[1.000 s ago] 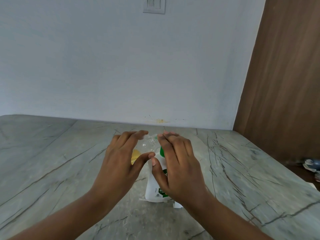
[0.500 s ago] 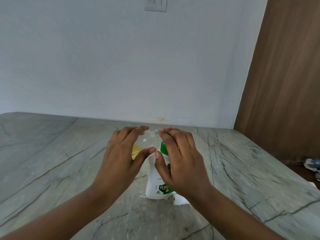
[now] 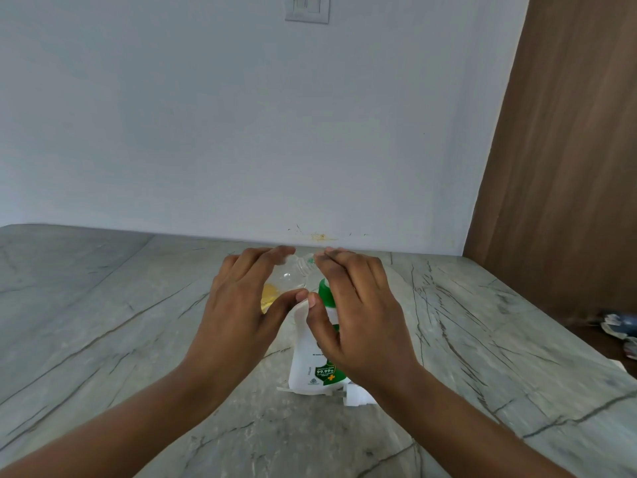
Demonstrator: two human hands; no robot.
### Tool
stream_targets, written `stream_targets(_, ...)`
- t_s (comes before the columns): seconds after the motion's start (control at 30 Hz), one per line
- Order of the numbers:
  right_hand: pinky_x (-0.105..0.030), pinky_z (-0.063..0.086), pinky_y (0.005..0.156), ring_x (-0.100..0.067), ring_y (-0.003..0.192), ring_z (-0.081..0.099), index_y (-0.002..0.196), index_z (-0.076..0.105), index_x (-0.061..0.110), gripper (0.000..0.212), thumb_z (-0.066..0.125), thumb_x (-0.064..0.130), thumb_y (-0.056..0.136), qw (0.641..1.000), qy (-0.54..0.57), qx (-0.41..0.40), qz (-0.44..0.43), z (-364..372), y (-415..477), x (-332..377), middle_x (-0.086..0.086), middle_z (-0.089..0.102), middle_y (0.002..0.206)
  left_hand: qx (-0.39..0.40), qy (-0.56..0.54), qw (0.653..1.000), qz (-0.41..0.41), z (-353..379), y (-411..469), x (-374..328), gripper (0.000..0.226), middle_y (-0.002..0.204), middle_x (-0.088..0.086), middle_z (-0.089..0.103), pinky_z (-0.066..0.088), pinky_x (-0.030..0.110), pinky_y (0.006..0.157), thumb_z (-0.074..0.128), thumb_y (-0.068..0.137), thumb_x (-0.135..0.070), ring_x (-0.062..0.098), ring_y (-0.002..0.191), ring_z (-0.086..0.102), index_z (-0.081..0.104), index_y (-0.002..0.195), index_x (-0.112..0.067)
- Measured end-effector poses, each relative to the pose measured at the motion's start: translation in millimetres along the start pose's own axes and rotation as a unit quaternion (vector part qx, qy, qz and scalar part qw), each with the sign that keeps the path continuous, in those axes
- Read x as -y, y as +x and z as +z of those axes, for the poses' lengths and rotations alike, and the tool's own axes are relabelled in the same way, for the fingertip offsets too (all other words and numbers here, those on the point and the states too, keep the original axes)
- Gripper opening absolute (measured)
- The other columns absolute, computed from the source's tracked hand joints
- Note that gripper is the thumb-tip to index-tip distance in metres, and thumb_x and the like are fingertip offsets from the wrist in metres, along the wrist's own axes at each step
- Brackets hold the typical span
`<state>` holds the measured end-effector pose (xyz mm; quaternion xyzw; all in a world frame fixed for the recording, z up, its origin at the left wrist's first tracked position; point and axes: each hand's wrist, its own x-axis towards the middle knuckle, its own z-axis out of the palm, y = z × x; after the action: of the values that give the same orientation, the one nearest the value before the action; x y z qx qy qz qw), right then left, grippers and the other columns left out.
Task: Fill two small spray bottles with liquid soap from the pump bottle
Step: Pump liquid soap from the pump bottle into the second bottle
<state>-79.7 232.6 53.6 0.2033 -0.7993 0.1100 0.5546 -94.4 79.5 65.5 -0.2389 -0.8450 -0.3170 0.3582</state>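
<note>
A white pump bottle (image 3: 306,357) with a green label and green pump collar (image 3: 324,291) stands upright on the marble counter (image 3: 103,339). My right hand (image 3: 362,315) wraps its top, fingers over the pump head, which is hidden, and thumb at the neck. My left hand (image 3: 241,305) holds a small clear spray bottle (image 3: 293,270) just left of the pump. It is tilted, with its open neck toward the nozzle. Yellow liquid (image 3: 269,294) sits in its lower part. My thumbs almost touch.
A small white plastic piece (image 3: 355,396) lies at the pump bottle's base on the right. The white wall runs along the counter's back edge, with a wooden panel (image 3: 551,167) at the right. Crumpled items (image 3: 620,329) lie beyond the counter's right edge.
Both hands keep the same hold on the two bottles. The view has shifted only slightly.
</note>
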Motion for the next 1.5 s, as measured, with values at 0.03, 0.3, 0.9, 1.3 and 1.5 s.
stream_targets(0.03, -0.019, 0.045, 0.08, -0.017, 0.105, 0.048, 0.113, 0.064, 0.001, 0.039, 0.05, 0.027, 0.087, 1.0, 0.002, -0.004, 0.0, 0.6, -0.4, 0.4, -0.01, 0.063, 0.108, -0.001, 0.0, 1.0, 0.002, 0.3, 0.0, 0.1, 0.052, 0.114, -0.008, 0.055, 0.036, 0.028, 0.081, 0.051, 0.079, -0.05, 0.004, 0.104, 0.039, 0.054, 0.123, -0.023)
stream_targets(0.3, -0.021, 0.047, 0.078, -0.019, 0.103, 0.049, 0.111, 0.064, 0.0, 0.038, 0.051, 0.026, 0.086, 1.0, 0.004, -0.014, -0.001, 3.8, -7.1, 2.6, -0.011, 0.063, 0.105, -0.004, 0.0, 1.0, 0.016, 4.1, -5.6, 6.9, 0.049, 0.111, -0.016, 0.049, 0.039, 0.029, 0.082, 0.05, 0.083, -0.056, 0.0, 0.103, 0.037, 0.052, 0.123, -0.027)
stream_targets(0.9, -0.021, 0.048, 0.07, -0.018, 0.1, 0.051, 0.109, 0.065, 0.002, 0.036, 0.051, 0.025, 0.086, 1.0, 0.012, -0.005, -0.006, -2.5, 1.7, -1.1, -0.009, 0.063, 0.104, -0.017, 0.003, 1.0, 0.02, 2.1, -1.9, 3.1, 0.046, 0.109, -0.019, 0.047, 0.038, 0.027, 0.081, 0.056, 0.083, -0.05, 0.0, 0.101, 0.038, 0.052, 0.123, -0.027)
stream_targets(1.3, -0.019, 0.045, 0.08, -0.018, 0.105, 0.048, 0.113, 0.063, 0.002, 0.038, 0.052, 0.025, 0.085, 1.0, 0.006, -0.003, 0.007, 1.2, -2.0, 0.9, -0.01, 0.062, 0.108, -0.011, -0.003, 1.0, 0.006, -0.4, -1.5, -1.2, 0.047, 0.113, -0.008, 0.055, 0.038, 0.029, 0.082, 0.055, 0.08, -0.046, 0.005, 0.103, 0.041, 0.054, 0.122, -0.024)
stream_targets(1.5, -0.026, 0.042, 0.091, -0.022, 0.11, 0.046, 0.118, 0.054, 0.001, 0.04, 0.046, 0.029, 0.092, 1.0, 0.025, -0.015, 0.008, 9.7, -9.0, 3.3, -0.015, 0.06, 0.112, -0.004, -0.002, 1.0, 0.001, 0.6, -3.6, -0.2, 0.051, 0.114, -0.007, 0.055, 0.04, 0.031, 0.084, 0.048, 0.08, -0.05, 0.01, 0.106, 0.043, 0.054, 0.123, -0.023)
